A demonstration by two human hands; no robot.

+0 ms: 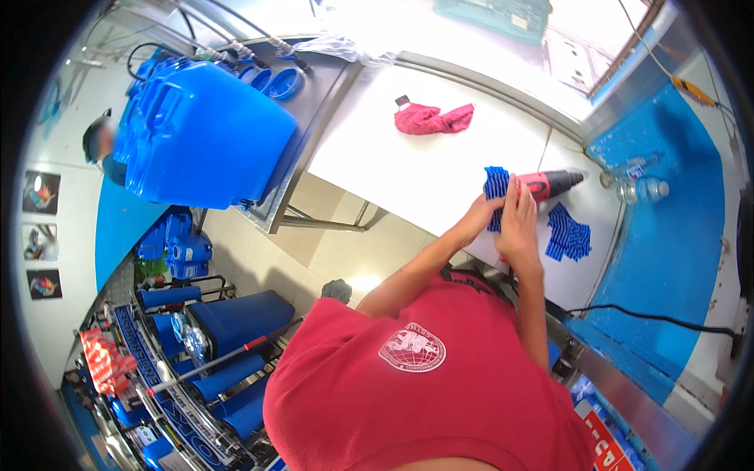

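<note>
My left hand [476, 220] is closed on a blue striped cloth [495, 183] that sticks up beyond its fingers. Right beside it, my right hand [518, 228] lies over the rear of a red and black heat gun [539, 186], and the two hands touch. The gun's black nozzle points right, toward the wall. Its handle is mostly hidden by my right hand. A second blue striped cloth [568, 233] lies on the white table [369, 157], just right of that hand. Farther back on the table rests a crumpled red cloth [434, 118] with a dark tag.
Clear plastic bottles [642, 190] stand at the table's right end by a blue wall. A black cord [660, 316] hangs at the right. Large blue jugs [212, 133] stand on a metal counter to the left. A rack [177, 385] is at lower left; a person [102, 145] is partly visible behind the jugs.
</note>
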